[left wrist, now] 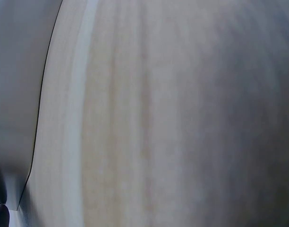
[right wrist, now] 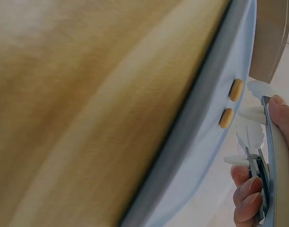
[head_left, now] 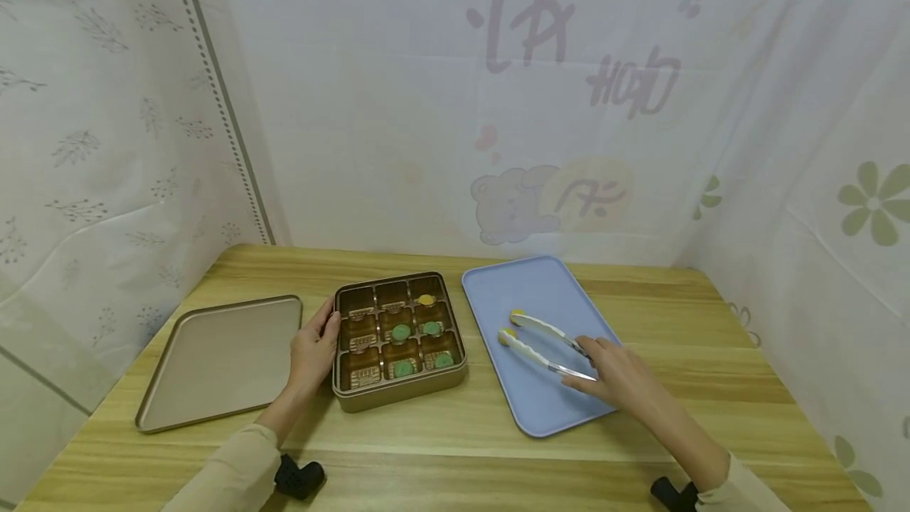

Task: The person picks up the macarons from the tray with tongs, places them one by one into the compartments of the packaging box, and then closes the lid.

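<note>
With my right grip [head_left: 617, 374] pinching the spread tongs [head_left: 530, 352] over the blue tray [head_left: 529, 279], I fear an off-centre squeeze could skid a yellow piece [right wrist: 236, 90] away (two lie close together there), or my left grip [head_left: 313, 350], fingers laid along the box [head_left: 405, 395], could nudge it.

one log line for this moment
left hand: touches box | right hand: holds open tongs | blue tray: two yellow pieces, ungripped | box: four green pieces, one yellow piece

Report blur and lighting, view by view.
Head: even light, the brown square nine-compartment box fairly crisp; left wrist: the yellowish wood-grain tabletop blurred, darkening toward the right; right wrist: tabletop blurred, whitish patch upper left, silver white-tipped tongs clearer.
</note>
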Demonstrator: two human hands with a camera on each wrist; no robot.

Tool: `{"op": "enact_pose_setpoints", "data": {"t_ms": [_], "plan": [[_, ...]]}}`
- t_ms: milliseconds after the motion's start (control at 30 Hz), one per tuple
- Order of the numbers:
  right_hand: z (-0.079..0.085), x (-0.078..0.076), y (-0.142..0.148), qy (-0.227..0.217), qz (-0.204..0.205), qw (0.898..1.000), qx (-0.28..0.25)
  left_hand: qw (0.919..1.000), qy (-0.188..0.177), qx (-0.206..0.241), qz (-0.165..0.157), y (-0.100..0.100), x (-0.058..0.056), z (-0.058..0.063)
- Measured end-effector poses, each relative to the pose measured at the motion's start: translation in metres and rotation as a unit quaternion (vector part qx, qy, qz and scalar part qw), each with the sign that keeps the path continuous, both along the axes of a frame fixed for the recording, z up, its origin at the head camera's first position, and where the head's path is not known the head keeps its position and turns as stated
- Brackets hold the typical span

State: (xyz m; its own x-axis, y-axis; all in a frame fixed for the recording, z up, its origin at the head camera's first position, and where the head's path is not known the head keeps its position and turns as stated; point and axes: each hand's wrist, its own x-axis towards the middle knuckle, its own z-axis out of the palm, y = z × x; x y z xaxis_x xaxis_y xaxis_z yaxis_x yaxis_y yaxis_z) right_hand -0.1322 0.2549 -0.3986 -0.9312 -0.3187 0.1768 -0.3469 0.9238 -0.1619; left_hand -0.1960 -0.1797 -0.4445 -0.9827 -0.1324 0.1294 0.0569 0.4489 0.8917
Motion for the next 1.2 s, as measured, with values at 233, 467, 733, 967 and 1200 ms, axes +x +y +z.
{"op": "enact_pose_setpoints", "data": {"t_ms": [233, 467, 733, 967, 1200], "plan": [[-0.0045, 0.0030, 0.0023, -0.022, -0.009, 1.000, 0.002, 1.0000, 0.005, -0.006, 0.003, 0.0006, 0.0004, -0.0003], [-0.0055, 0.0042, 0.0028, -0.035, -0.007, 0.999, 0.002, 1.0000, 0.006, -0.004, 0.003, 0.0012, 0.0000, -0.0005], [-0.0084, 0.0019, 0.0025, -0.039, -0.008, 0.999, 0.003, 1.0000, 0.008, 0.002, -0.005, 0.0008, -0.0005, -0.0013], [-0.0083, 0.0005, 0.0012, -0.050, -0.011, 0.999, -0.004, 1.0000, 0.007, 0.002, -0.005, 0.0003, 0.0002, -0.0005], [-0.0096, -0.0004, 0.0004, -0.049, -0.012, 0.999, -0.005, 1.0000, 0.006, 0.000, -0.001, 0.0003, 0.0007, 0.0000]]}}
